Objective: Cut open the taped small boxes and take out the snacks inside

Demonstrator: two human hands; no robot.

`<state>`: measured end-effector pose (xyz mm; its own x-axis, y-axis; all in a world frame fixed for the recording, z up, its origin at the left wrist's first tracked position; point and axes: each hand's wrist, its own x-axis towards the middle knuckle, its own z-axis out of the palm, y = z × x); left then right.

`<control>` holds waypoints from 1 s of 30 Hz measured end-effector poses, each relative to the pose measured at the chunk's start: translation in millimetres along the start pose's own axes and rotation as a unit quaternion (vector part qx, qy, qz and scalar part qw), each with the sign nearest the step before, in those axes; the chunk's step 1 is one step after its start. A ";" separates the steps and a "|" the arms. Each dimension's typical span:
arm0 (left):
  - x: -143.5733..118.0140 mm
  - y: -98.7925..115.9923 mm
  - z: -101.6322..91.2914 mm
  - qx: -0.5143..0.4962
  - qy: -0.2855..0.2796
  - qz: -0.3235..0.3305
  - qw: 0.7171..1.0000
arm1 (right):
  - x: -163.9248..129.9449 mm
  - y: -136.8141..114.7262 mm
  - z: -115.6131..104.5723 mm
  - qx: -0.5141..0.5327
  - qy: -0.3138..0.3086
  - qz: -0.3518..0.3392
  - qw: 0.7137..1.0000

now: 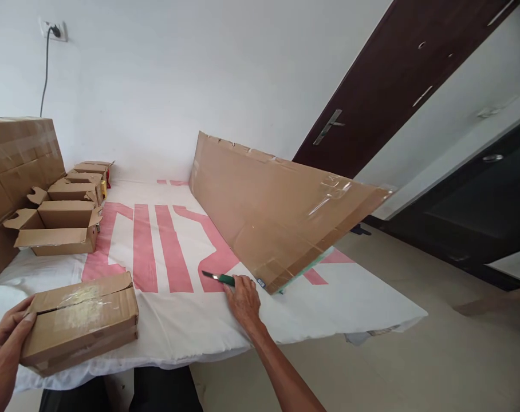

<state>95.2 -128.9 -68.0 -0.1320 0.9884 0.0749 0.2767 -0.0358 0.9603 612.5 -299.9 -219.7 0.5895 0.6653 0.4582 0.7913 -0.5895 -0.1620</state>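
We have 1 taped cardboard box (83, 320) at the near-left edge of the white cloth (174, 329), long axis roughly left to right. Our left hand (6, 349) clasps its left end; well right, our right hand (245, 298) holds a green knife (224, 279), blade pointing left.

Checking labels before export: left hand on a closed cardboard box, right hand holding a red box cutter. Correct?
Colour is wrong: the box cutter in the right hand is green, as the head view shows. The left hand is indeed on the closed cardboard box.
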 end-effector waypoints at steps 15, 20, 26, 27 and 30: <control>-20.4 8.8 -6.3 -0.034 -0.126 0.073 0.989 | 10.9 36.3 -9.2 -0.059 -0.100 -0.065 0.991; -23.5 8.3 -5.4 -0.045 -0.143 0.061 0.987 | 11.0 28.2 -20.2 0.077 -0.112 -0.003 0.991; -26.8 4.7 -4.5 -0.055 -0.151 0.059 0.985 | 12.6 -64.9 -78.5 0.389 -0.278 0.079 0.874; -27.0 4.1 -4.7 -0.054 -0.150 0.061 0.985 | 12.9 -86.0 -92.9 0.431 -0.298 0.058 0.850; -27.5 2.0 -5.2 -0.044 -0.147 0.076 0.985 | 14.0 -145.1 -137.4 0.464 -0.363 -0.039 0.807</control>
<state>94.4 -156.9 -66.7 0.1895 0.9702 0.1510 0.1864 -0.1865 0.9646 483.7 -268.0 -69.7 0.2044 0.9756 -0.0799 0.4126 -0.1599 -0.8968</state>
